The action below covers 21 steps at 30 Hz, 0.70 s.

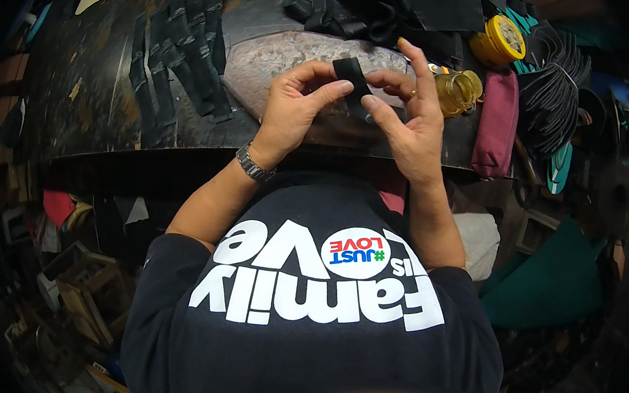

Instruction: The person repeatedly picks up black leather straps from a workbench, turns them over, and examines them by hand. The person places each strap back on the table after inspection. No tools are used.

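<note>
Over a grey stone slab (255,68) I hold a short black strip (351,76), bent over into a loop at its upper end. My left hand (292,108) pinches its left side between thumb and fingers. On the other side, my right hand (414,130) has its thumb and a curled finger at the strip's edge, while one finger points up and away. The strip's lower end hangs between the two thumbs. Several similar black strips (185,54) lie in slanting, overlapping rows on the dark table (108,74) to the left.
At the back of the table sits a heap of black bands (346,5). Right of the slab are a yellow tub (498,42), an amber glass jar (456,94), a maroon pouch (496,122) and a bundle of dark, thin pieces (551,94). The table's front edge runs below my hands.
</note>
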{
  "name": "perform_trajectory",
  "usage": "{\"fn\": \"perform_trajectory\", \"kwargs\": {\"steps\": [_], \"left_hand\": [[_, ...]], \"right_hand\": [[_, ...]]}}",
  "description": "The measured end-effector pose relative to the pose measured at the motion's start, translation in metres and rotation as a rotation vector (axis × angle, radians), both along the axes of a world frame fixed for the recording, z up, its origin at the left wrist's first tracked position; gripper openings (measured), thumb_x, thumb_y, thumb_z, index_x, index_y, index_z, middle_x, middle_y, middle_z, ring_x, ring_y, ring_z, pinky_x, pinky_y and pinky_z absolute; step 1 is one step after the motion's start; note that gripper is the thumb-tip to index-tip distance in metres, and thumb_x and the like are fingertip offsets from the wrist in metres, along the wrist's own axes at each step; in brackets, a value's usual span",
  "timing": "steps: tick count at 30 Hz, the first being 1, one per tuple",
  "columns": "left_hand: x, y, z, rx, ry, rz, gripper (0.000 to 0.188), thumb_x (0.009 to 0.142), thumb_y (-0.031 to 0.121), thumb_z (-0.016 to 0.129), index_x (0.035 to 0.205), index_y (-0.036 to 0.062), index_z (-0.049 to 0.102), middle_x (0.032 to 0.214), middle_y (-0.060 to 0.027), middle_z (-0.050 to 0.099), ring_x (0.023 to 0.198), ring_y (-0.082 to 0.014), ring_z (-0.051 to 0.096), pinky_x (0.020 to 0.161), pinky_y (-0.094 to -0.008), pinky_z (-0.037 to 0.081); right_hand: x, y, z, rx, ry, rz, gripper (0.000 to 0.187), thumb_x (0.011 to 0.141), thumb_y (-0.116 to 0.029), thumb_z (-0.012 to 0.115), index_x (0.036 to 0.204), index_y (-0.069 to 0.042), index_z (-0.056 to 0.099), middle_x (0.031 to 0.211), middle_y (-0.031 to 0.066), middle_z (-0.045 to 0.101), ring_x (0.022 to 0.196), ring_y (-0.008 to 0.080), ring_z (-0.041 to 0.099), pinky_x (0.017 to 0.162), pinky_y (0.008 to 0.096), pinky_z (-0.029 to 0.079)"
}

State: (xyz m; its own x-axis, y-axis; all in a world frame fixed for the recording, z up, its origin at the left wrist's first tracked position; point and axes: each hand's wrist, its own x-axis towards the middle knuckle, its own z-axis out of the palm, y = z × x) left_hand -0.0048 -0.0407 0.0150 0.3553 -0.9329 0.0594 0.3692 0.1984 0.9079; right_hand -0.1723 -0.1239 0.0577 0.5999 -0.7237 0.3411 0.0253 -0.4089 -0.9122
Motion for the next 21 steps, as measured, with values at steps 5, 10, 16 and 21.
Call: {"fn": "perform_trajectory", "kwargs": {"steps": [5,10,16,21], "left_hand": [[-0.002,0.003,-0.006,0.023,0.034,-0.068,0.017,0.091,0.007,0.073,0.106,0.0016,0.07,0.092,-0.0013,0.07,0.081,-0.0059,0.063,0.074,-0.02,0.051],[-0.005,0.006,-0.007,0.06,-0.011,-0.107,0.017,0.093,0.008,0.07,0.109,0.0035,0.069,0.093,0.0011,0.068,0.081,-0.0046,0.058,0.072,-0.0204,0.045],[-0.007,0.003,0.001,0.063,0.066,-0.134,0.018,0.091,0.009,0.073,0.108,0.002,0.069,0.094,0.0009,0.068,0.083,-0.0047,0.06,0.074,-0.0196,0.048],[0.005,-0.003,0.003,0.163,0.095,-0.273,0.016,0.089,0.009,0.076,0.101,0.0032,0.068,0.09,0.0011,0.068,0.079,-0.0054,0.06,0.071,-0.0199,0.049]], "right_hand": [[0.007,0.008,-0.007,0.198,-0.034,0.022,0.077,0.083,0.002,0.074,0.151,-0.005,0.037,0.106,0.0104,0.068,0.098,0.0148,0.065,0.092,0.0297,0.051],[0.012,0.008,-0.016,0.405,-0.275,0.032,0.07,0.085,0.003,0.072,0.147,-0.006,0.042,0.1,0.0081,0.069,0.092,0.0106,0.065,0.087,0.025,0.051],[0.008,0.007,-0.018,0.398,-0.32,0.0,0.062,0.087,0.007,0.069,0.144,-0.004,0.045,0.097,0.0074,0.068,0.092,0.0098,0.064,0.087,0.0243,0.051],[0.004,0.011,-0.018,0.194,-0.195,-0.011,0.059,0.088,0.006,0.069,0.142,-0.004,0.049,0.097,0.0063,0.068,0.09,0.0092,0.063,0.084,0.0233,0.05]]}}
